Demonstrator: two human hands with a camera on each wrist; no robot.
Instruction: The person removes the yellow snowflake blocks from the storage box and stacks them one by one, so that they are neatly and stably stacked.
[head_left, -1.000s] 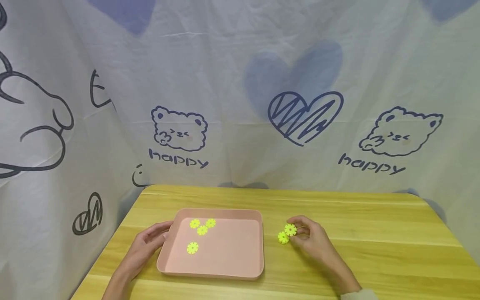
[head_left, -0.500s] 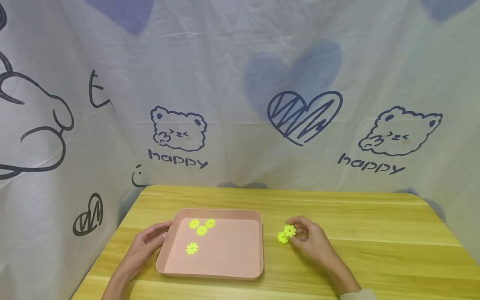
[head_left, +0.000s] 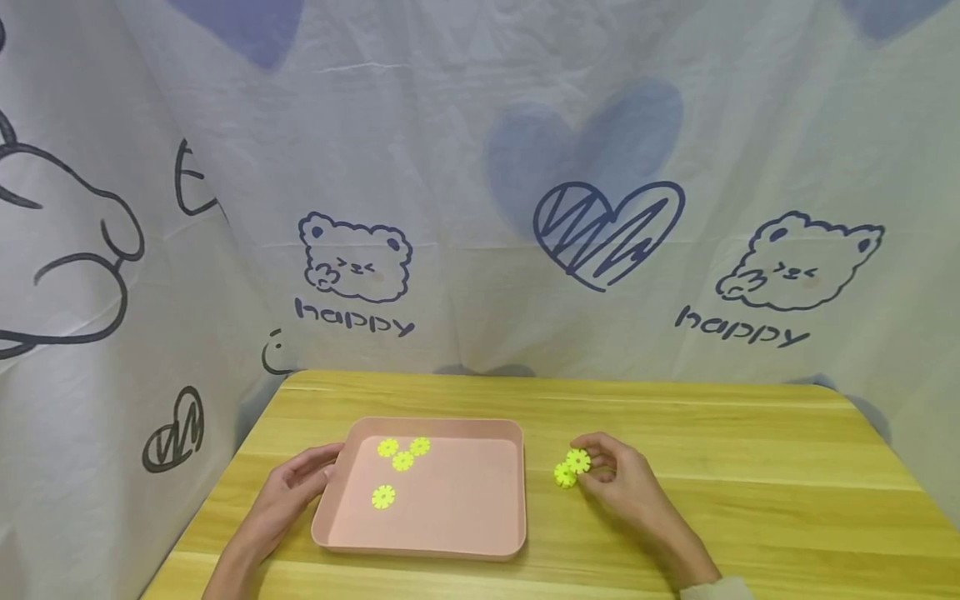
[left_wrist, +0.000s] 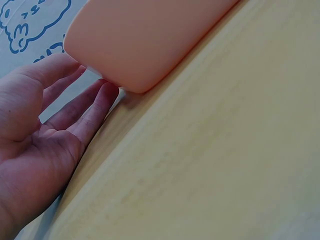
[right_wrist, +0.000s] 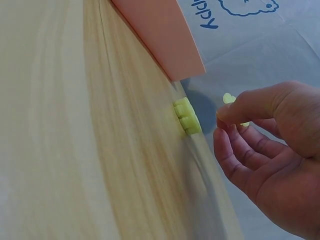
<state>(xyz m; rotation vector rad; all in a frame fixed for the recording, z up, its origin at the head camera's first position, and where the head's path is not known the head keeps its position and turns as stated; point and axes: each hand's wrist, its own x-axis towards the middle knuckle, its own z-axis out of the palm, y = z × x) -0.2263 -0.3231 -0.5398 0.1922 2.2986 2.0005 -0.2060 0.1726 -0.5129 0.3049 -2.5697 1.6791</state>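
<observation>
In the head view, my right hand (head_left: 626,483) pinches a yellow notched disc (head_left: 578,460) between thumb and finger, held just above the table. Close beside it, more yellow notched discs (head_left: 565,476) lie on the wood; in the right wrist view they look like a small stack (right_wrist: 187,116). The held disc (right_wrist: 229,98) is mostly hidden by the fingers there. My left hand (head_left: 288,492) rests against the left wall of a pink tray (head_left: 450,546). In the left wrist view its fairly straight fingers (left_wrist: 107,95) touch the tray's end. Several notched discs (head_left: 402,461) lie flat inside the tray.
The wooden table (head_left: 750,467) extends to the right of my right hand and behind the tray. A white cloth (head_left: 465,333) printed with bears and hearts hangs along the back edge and the left side.
The view shifts very slightly. Both hands, the tray and the discs keep their places, and the right hand still pinches its disc.
</observation>
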